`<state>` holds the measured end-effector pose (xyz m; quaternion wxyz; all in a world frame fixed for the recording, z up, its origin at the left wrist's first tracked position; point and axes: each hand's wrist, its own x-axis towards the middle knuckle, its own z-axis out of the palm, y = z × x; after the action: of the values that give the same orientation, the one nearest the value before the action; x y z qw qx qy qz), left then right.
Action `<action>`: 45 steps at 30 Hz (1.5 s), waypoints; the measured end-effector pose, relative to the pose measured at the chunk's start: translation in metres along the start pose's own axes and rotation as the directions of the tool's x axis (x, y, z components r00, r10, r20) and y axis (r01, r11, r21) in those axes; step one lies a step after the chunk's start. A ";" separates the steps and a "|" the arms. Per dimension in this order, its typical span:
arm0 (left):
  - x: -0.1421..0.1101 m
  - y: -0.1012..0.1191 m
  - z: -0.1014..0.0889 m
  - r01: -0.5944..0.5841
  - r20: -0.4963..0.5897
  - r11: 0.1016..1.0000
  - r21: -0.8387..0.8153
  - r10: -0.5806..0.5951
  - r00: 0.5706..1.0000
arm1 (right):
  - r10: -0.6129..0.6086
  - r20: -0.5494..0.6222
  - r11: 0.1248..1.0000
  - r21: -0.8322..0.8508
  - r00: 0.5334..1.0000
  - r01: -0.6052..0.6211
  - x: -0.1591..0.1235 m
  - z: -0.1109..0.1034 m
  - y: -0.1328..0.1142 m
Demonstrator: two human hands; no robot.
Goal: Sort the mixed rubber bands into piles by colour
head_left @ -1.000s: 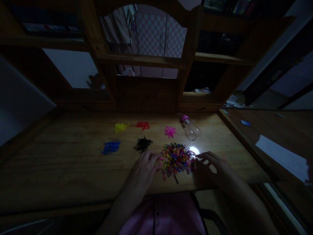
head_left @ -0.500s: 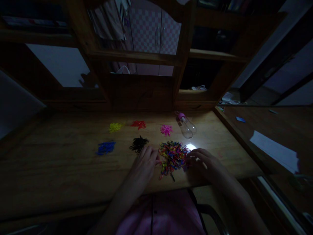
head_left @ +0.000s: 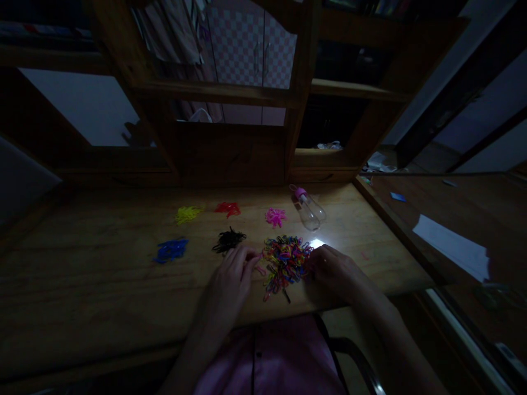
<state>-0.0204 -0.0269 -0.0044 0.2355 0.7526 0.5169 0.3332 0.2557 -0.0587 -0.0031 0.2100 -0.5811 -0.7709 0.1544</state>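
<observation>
On the table [head_left: 107,291], left to right, the black pile [head_left: 228,240] lies just beside the left hand [head_left: 233,271], so a careless sideways sweep could scatter its pieces; that hand's thumb and forefinger are drawn together, though whether they grip a piece cannot be told. Between the hands sits the mixed pile [head_left: 287,258], where overlapping loops could snag and drag neighbours if pulled: a loose, multicoloured heap with strays along its near edge. The right hand [head_left: 335,271] curls at its right edge, fingertips hidden, grasp indeterminable.
</observation>
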 end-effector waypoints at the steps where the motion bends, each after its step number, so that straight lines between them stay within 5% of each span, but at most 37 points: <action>1: -0.001 0.001 0.000 0.011 -0.001 1.000 -0.009 -0.011 1.000 | 0.018 -0.007 1.000 0.010 1.000 -0.018 -0.001 -0.003 -0.002; 10: -0.009 -0.002 -0.002 0.039 0.053 0.998 -0.054 -0.036 0.998 | 0.048 -0.087 0.999 0.010 0.995 -0.048 -0.013 -0.027 0.000; 17: -0.013 -0.006 0.000 0.035 0.029 0.998 -0.042 -0.034 0.999 | 0.053 0.040 0.998 0.033 0.998 -0.054 -0.025 -0.028 -0.010; 31: -0.017 -0.006 -0.001 0.039 0.027 0.999 -0.023 -0.039 0.999 | -0.184 0.236 0.963 -0.151 0.954 0.223 -0.003 -0.030 -0.017; 45: -0.015 -0.009 0.001 0.016 0.026 1.000 -0.002 -0.016 1.000 | -0.091 0.306 0.989 -0.080 0.948 0.121 0.000 -0.038 -0.024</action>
<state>-0.0292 -0.0379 -0.0148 0.2458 0.7523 0.5196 0.3220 0.2550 -0.0657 0.0408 0.0692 -0.5179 -0.8308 0.1915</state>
